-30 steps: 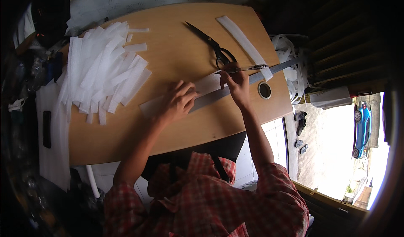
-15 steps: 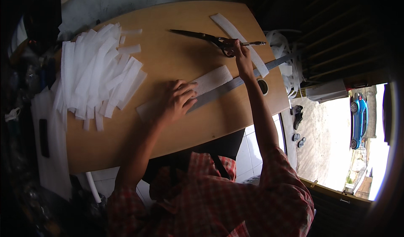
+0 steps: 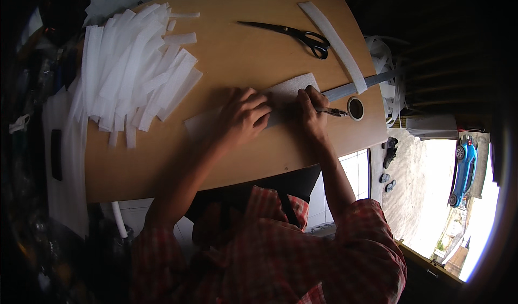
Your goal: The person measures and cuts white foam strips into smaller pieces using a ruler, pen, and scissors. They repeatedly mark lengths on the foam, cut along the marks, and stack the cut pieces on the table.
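My left hand [image 3: 247,114] presses down on a white foam strip [image 3: 294,88] and a long grey metal ruler [image 3: 345,90] along its near edge. Its fingers are a little spread and bent, with nothing gripped. My right hand [image 3: 314,110] is closed round a slim pen-like tool [image 3: 333,111], whose back end sticks out to the right. Its tip, at the strip and ruler, is hidden by my fingers. Black-handled scissors [image 3: 302,36] lie beyond my hands, apart from them. Another foam strip [image 3: 337,45] lies to their right, one end by the ruler.
A heap of white foam strips [image 3: 127,69] covers the left of the wooden table [image 3: 226,166]. Longer white foam sheets [image 3: 67,196] hang over its left edge. A round hole [image 3: 355,108] is near the right edge, with white offcuts [image 3: 384,61] past it.
My right hand has let go of the scissors, leaving them on the table. It has come nearer, to the foam strip and ruler, with the pen-like tool. My left hand stays on the strip.
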Tool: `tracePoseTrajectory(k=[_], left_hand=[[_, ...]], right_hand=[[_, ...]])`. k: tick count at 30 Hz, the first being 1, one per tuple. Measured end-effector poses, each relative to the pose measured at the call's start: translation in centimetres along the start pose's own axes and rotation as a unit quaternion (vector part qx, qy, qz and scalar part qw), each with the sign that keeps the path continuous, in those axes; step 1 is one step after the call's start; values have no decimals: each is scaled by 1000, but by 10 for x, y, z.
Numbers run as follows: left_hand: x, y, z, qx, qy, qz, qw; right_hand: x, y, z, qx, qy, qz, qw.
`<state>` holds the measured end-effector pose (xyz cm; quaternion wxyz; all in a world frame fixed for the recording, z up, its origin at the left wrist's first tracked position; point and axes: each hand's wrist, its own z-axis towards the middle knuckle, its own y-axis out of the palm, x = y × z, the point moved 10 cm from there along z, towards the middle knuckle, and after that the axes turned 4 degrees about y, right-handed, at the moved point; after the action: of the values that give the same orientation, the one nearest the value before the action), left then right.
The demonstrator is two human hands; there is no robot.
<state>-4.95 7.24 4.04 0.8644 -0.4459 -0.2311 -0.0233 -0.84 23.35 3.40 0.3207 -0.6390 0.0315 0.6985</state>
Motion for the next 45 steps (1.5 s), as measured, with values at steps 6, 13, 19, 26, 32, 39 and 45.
tracePoseTrajectory(k=[6,13,19,26,32,39,45], left_hand=[[1,-1,1,10,4,-27,1000],[-4,3,-1,37,7,-51,998],[-5,8,-2,44,6,-58,997],[-7,7,-4,46,5,-39,998],[-3,8,1,32,29,-58,997],[-2,1,3,38,23,-40,998],[-4,1,3,54,28,-46,997]], right_hand=[[8,9,0,-45,40,-11,998],[-1,13,3,-54,-13,-34,998],[4,6,2,-46,12,-4,999],[12,12,-2,-78,62,24,995],[11,-2,2,-9,27,94,995],[11,-1,-3,-7,31,64,997],[10,5,-3,-40,22,-51,998]])
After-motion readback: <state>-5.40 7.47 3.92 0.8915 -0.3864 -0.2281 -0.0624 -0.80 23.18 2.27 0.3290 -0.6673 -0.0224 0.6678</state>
